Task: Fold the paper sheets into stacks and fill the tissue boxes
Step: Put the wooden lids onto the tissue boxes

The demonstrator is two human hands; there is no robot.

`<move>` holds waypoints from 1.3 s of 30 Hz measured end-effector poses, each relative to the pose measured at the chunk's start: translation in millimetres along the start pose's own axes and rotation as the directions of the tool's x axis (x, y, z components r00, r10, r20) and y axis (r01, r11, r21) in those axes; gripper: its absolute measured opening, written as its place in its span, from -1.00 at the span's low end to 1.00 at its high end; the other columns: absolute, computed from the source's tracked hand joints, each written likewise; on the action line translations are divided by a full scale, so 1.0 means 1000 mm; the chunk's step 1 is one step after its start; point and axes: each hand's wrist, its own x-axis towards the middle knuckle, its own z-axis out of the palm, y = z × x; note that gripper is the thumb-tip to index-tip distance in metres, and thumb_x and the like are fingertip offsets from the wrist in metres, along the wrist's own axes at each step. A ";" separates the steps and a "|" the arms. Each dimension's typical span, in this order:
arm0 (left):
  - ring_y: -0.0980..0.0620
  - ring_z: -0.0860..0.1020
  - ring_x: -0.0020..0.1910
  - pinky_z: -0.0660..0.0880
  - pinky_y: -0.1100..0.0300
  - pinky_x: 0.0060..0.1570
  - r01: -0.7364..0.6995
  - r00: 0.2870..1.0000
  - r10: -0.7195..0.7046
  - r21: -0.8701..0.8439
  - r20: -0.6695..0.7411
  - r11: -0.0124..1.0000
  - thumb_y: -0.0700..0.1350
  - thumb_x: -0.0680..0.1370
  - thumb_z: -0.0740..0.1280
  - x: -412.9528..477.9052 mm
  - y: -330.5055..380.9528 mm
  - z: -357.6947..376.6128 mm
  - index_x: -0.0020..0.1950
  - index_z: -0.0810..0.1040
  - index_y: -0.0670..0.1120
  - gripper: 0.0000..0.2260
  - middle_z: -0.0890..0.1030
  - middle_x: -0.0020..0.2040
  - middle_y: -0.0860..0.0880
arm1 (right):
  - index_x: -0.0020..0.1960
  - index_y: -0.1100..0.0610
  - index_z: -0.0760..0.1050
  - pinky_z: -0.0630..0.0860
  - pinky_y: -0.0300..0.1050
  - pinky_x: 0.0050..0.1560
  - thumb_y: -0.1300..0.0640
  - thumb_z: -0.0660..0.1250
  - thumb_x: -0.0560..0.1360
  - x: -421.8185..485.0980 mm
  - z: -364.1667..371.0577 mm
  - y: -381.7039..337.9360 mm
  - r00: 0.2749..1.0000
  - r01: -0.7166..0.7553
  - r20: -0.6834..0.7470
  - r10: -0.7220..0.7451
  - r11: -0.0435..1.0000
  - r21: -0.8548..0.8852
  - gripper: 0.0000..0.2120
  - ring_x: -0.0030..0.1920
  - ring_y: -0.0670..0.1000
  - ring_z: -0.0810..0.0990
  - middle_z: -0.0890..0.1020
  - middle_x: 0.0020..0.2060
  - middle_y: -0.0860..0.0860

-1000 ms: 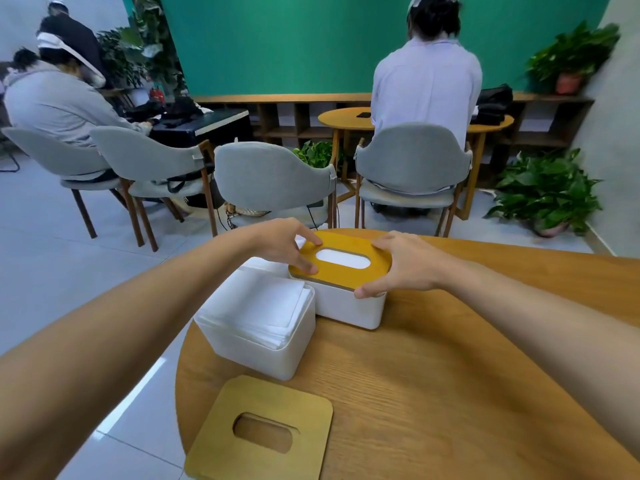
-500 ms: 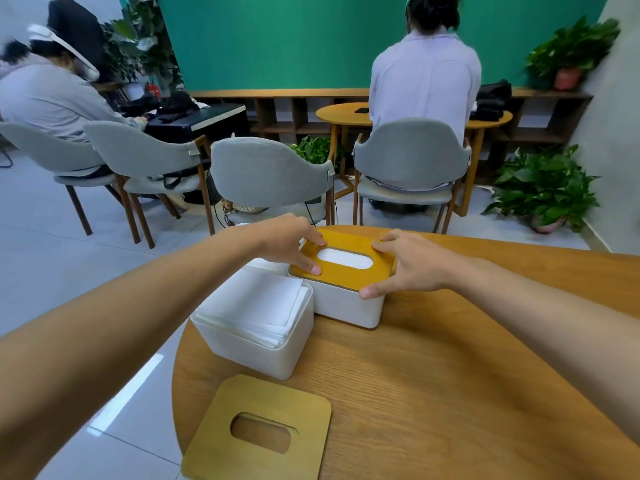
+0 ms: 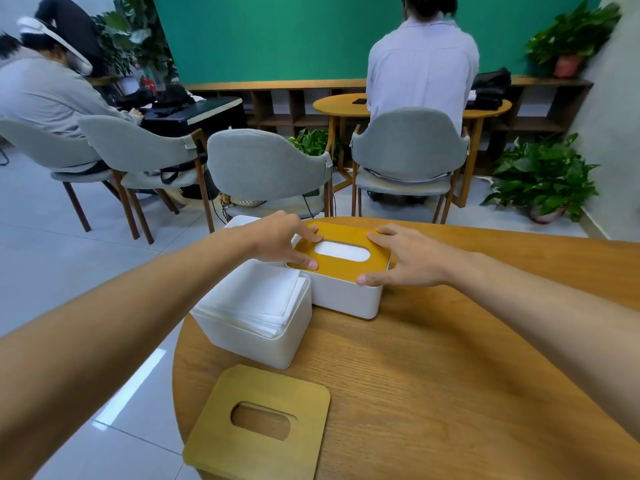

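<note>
A white tissue box [image 3: 346, 299] stands on the round wooden table [image 3: 433, 375], capped by a yellow wooden lid [image 3: 349, 268] with an oval slot showing white paper. My left hand [image 3: 280, 240] grips the lid's left end and my right hand [image 3: 405, 259] grips its right end. To its left, a second white box [image 3: 249, 334] stands uncovered, filled with a stack of folded white paper sheets [image 3: 259, 296]. A loose wooden lid [image 3: 259, 424] with an oval slot lies flat near the table's front edge.
A third white box [image 3: 239, 221] peeks out behind my left wrist. Grey chairs [image 3: 263, 168] stand just beyond the table. Seated persons, another round table and potted plants [image 3: 543, 174] fill the back of the room.
Both hands stay on the yellow lid; their fingers have spread a little along its ends. The view has shifted slightly.
</note>
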 end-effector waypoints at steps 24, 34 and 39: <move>-0.17 0.36 0.54 0.32 -0.08 0.49 0.122 0.992 -0.123 0.059 0.016 0.991 0.21 0.64 0.36 -0.006 0.025 -0.006 0.66 0.28 0.03 -0.35 0.35 0.62 -0.07 | 0.70 0.05 -0.19 -0.06 0.09 0.64 -0.42 0.12 0.59 -0.011 -0.003 -0.008 0.999 -0.030 0.038 0.029 0.999 0.033 -0.07 0.68 0.07 -0.12 -0.19 0.68 0.01; -0.18 0.42 0.50 0.35 -0.09 0.46 0.141 0.989 -0.140 0.011 -0.052 0.990 0.12 0.70 0.30 -0.033 0.039 -0.022 0.62 0.38 -0.01 -0.49 0.43 0.57 -0.09 | 0.71 0.03 -0.07 0.01 0.13 0.65 -0.40 0.16 0.59 -0.028 -0.006 -0.018 0.996 -0.007 -0.087 0.020 0.990 0.144 -0.11 0.68 0.06 -0.08 -0.09 0.69 0.01; -0.02 0.59 0.32 0.52 0.04 0.32 0.094 0.984 -0.090 0.019 -0.157 0.995 -0.03 0.67 0.37 -0.098 0.042 -0.029 0.38 0.64 -0.03 -0.71 0.65 0.35 0.00 | 0.59 0.04 0.32 0.32 0.06 0.52 -0.23 0.35 0.59 -0.057 0.004 -0.038 0.956 0.129 -0.275 -0.104 0.989 0.073 -0.34 0.56 0.06 0.28 0.36 0.56 0.01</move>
